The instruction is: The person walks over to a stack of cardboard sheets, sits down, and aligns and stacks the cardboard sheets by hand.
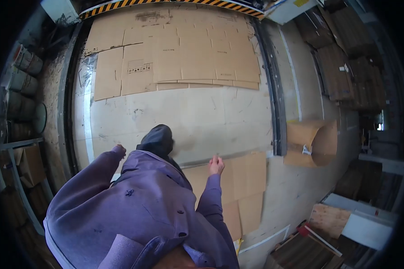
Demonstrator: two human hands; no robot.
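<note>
Hanging well apart on either side of the body: a left hand point(120, 150) and a right hand point(216, 165), both bare. On the left, partly turned from view, with bent fingers above the pale floor point(179, 110); impossible to tell how far closed. On the right, loosely curled near the upper edge of the lower cardboard point(252, 175), with the exact closure and any contact unclear. Between the hands, a dark-clad leg point(158, 138), reaching out from under a faded purple jacket point(139, 197) with dark buttons down the front. Beyond the leg, across the bare stretch of floor, the upper cardboard point(188, 54), lying flat in overlapping sheets, scuffed with dark marks toward the far side and printed with a block of symbols left of centre. Along the far side, a black-and-yellow striped band point(202, 2). Flanking the floor, a left rail point(66, 112) and a right rail point(273, 98), both dark and long. Just outside the right rail, an open-topped brown container point(298, 139) with a white scrap point(307, 149) at the opening. Farther right, brown stacks point(339, 67) above, and a plywood panel point(330, 219) beside a white box point(367, 229) below. At far left, a row of drums point(23, 83), and nearer, a cardboard box point(32, 166) on a metal rack point(20, 179).
</note>
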